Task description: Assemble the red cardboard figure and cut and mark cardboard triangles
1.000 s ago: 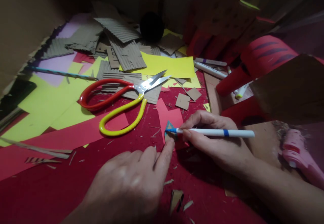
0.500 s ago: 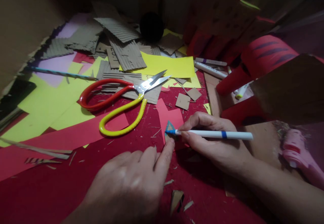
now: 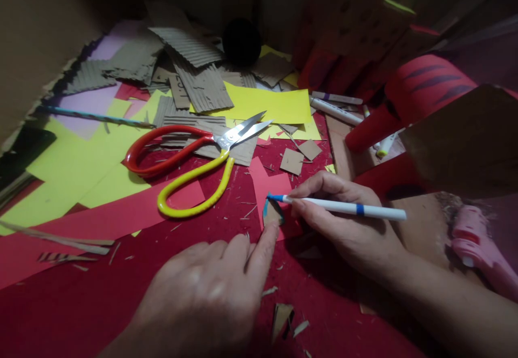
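In the head view my right hand (image 3: 343,212) pinches a white marker (image 3: 343,207) with a blue band. Its blue tip touches the top of a small cardboard piece (image 3: 273,214) that has blue along its edges. My left hand (image 3: 210,282) presses this piece down with the tip of its index finger, while the other fingers are curled. Under the piece lies a scrap of red paper (image 3: 283,183). Scissors (image 3: 229,139) with one red and one yellow handle rest with blades apart, just beyond my left hand.
Yellow paper (image 3: 267,103), corrugated cardboard scraps (image 3: 202,85) and a pencil (image 3: 97,116) lie at the back left. Two cardboard squares (image 3: 292,161) sit past the red scrap. Red paper rolls (image 3: 372,128), more markers (image 3: 335,110) and a pink glue gun (image 3: 471,234) are on the right.
The marker tip has moved up from the middle of the cardboard piece to its top. The piece now appears turned, with more of its bare face showing. My left hand stays in place.
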A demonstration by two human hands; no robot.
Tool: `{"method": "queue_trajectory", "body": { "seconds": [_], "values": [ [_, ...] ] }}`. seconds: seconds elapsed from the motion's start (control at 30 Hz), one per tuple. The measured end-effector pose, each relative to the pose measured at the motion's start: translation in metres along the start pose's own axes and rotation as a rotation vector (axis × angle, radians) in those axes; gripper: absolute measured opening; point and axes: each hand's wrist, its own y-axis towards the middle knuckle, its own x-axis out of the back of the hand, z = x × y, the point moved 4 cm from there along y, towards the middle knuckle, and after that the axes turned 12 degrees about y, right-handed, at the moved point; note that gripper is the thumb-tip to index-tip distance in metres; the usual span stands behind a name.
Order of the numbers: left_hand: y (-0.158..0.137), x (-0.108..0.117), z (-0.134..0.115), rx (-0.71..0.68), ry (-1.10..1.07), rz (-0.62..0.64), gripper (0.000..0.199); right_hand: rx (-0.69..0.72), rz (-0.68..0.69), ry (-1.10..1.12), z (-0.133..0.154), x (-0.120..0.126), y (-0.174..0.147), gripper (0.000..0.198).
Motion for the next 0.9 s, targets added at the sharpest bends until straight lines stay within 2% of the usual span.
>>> {"method": "queue_trajectory", "body": {
  "seconds": [0.17,0.9],
  "values": [
    [0.0005,-0.0007,-0.0002,0.012,-0.017,-0.01,0.048,0.013,-0.007,0.007,0.0002,0.0005,0.0007,0.01],
    [-0.0012,-0.001,-0.0002,-0.006,0.008,0.002,0.043,0.014,0.01,-0.027,0.0006,0.0007,-0.0004,0.01]
  ]
}}
